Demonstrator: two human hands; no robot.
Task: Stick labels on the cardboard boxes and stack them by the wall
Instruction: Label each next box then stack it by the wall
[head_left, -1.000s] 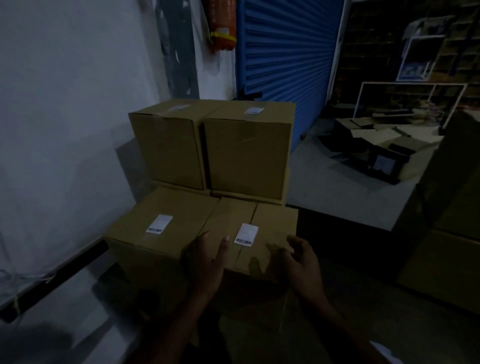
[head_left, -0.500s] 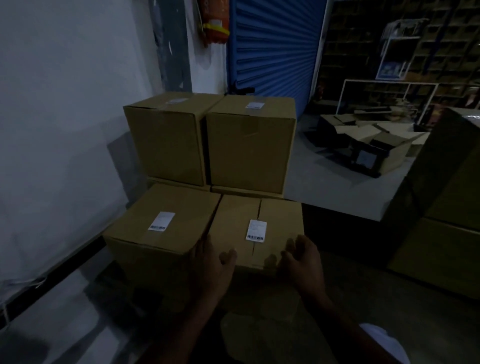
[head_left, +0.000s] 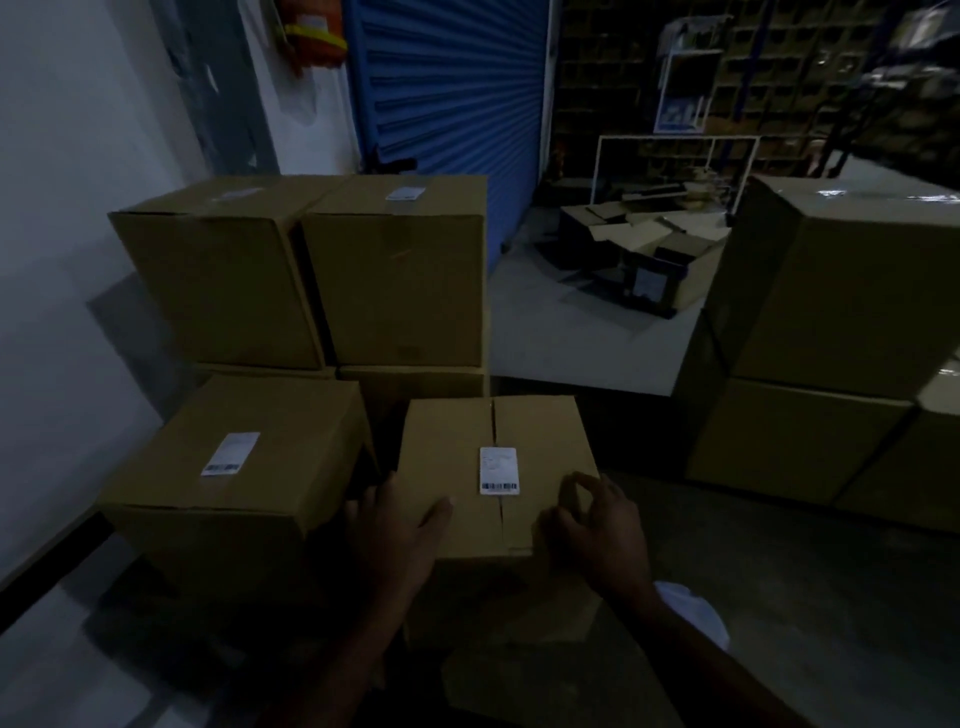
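I see the cardboard box (head_left: 493, 467) in my grip just below the middle of the frame, brown, its top flaps meeting in a centre seam. A white label (head_left: 498, 470) with a barcode along its lower edge sits over that seam. At nine o'clock from it stands a second labelled box (head_left: 244, 467), just beside it with a narrow dark gap between the two. At eleven o'clock from the held box, four more boxes stand in two tiers against the white wall (head_left: 67, 208); the upper pair (head_left: 311, 280) stand side by side, each with a small label on top. Another stack of boxes (head_left: 831, 332) stands at three o'clock, well apart. Bare dark floor (head_left: 779, 571) lies between that stack and my box, so there is open room at four o'clock. A blue roller shutter (head_left: 447, 88) closes off twelve o'clock, and flattened cartons (head_left: 644, 244) lie at one o'clock.

My left hand (head_left: 400, 525) wraps the near left corner of the box, thumb on top, fingers curled down its left side. My right hand (head_left: 592, 525) is at the near right corner, its fingers bent over the top edge and gripping there. Both forearms reach in from six o'clock.
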